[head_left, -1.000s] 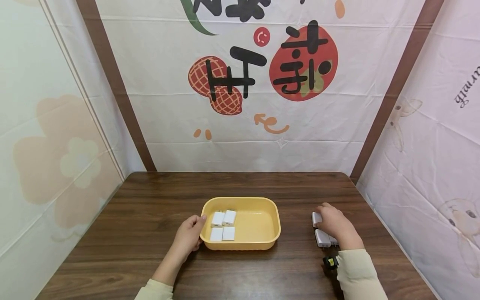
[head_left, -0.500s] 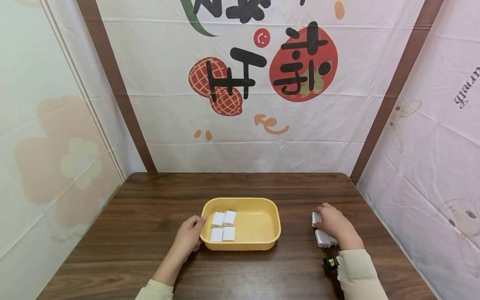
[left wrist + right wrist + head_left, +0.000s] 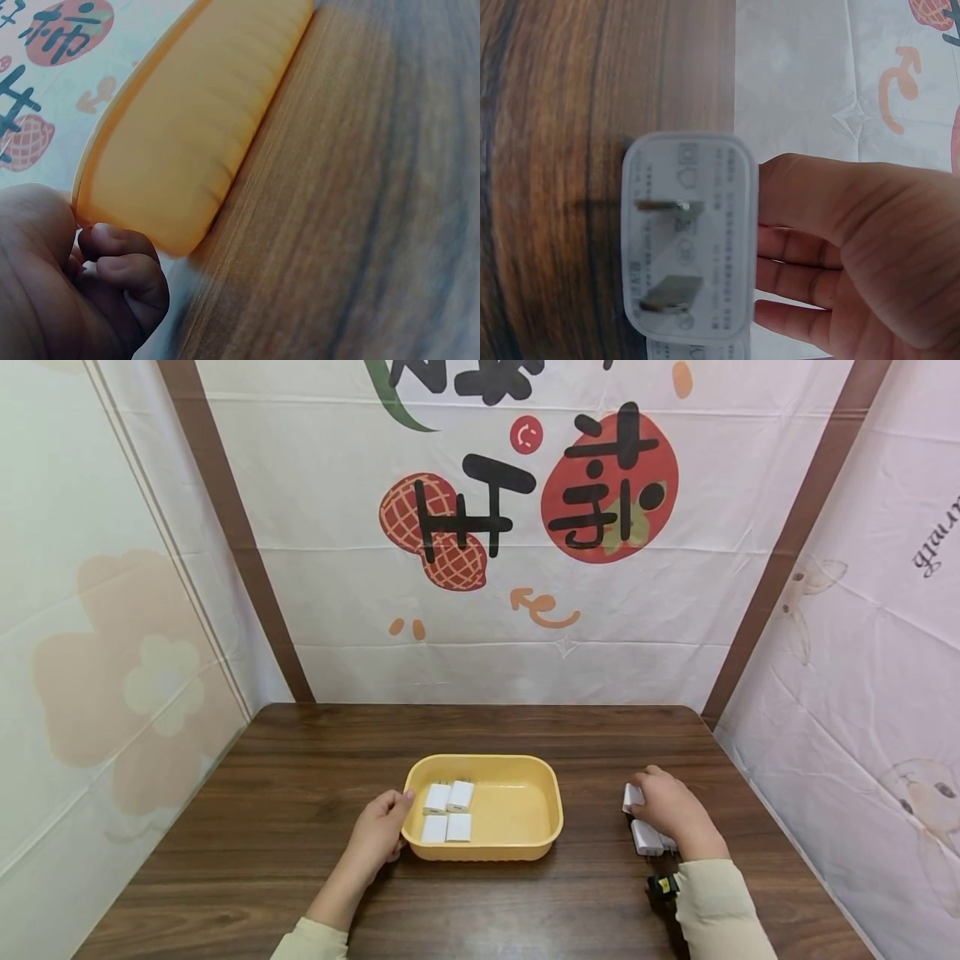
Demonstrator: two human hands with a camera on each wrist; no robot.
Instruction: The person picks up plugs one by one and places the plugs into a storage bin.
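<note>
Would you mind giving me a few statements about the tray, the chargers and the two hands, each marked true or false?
1. Four white chargers lie in the yellow tray. True.
2. The left hand grips the tray's left end. True.
3. The right hand is inside the tray. False: it is on the table, holding a white charger right of the tray.
4. The tray is full. False: its right half is bare.

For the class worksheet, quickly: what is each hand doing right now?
Left hand: curled fingers grip the rim of the yellow tray.
Right hand: holds a white charger plug, prongs facing out.
</note>
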